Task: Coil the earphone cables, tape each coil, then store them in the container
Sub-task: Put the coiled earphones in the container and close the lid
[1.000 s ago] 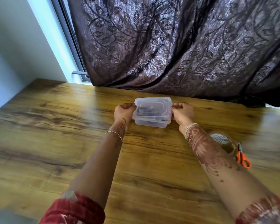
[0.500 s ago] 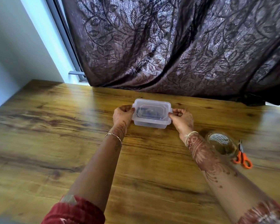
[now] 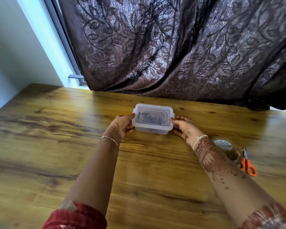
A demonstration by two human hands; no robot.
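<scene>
- 2 hands frame the job on my feed: the left hand (image 3: 122, 125) and the right hand (image 3: 185, 128) sit at opposite short ends of the container (image 3: 153, 130), which lies squarely between them.
- I read the container as a clear plastic box with its lid (image 3: 153, 111) on, set on the wooden table (image 3: 56, 129) toward the far side, just in front of the dark leaf-patterned curtain (image 3: 172, 47).
- On the left hand, the thumb tip touches the lid's left edge and the other fingers curl in against the left end wall, so this hand grips the box.
- On the right hand, a red-nailed fingertip meets the lid's right edge near its clip and the fingers curl round that end, gripping it too.
- Through the lid I make out dark contents (image 3: 149, 117) with a touch of blue; they are too blurred for me to tell more.
- 1 roll of clear tape (image 3: 226, 146) lies on the table just beside the right wrist, partly hidden behind the forearm.
- 1 pair of orange-handled scissors (image 3: 248, 166) lies just right of the roll, well apart from the container.
</scene>
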